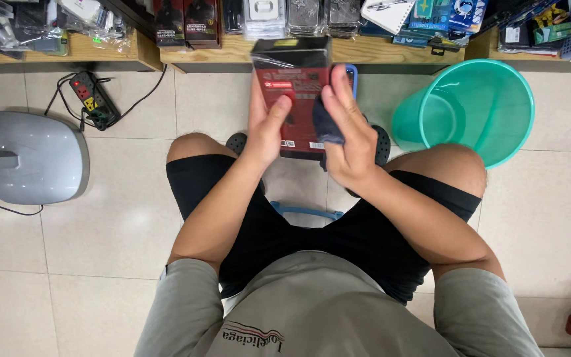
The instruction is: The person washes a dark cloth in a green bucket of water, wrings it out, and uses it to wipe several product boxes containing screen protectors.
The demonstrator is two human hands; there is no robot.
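I sit on a stool with my knees apart over a tiled floor. My left hand [267, 125] grips a flat red-and-black packaged box [292, 79] by its left edge, thumb across the front. My right hand [346, 135] presses a small dark cloth [325, 122] against the box's right side, fingers spread over it. The box is held upright in front of me, wrapped in clear plastic that shines at the top.
A teal plastic bin [470, 109] lies tilted on the floor at the right. A grey fan base [34, 155] and a power strip [90, 99] are at the left. Low wooden shelves [232, 49] with packaged goods run along the top.
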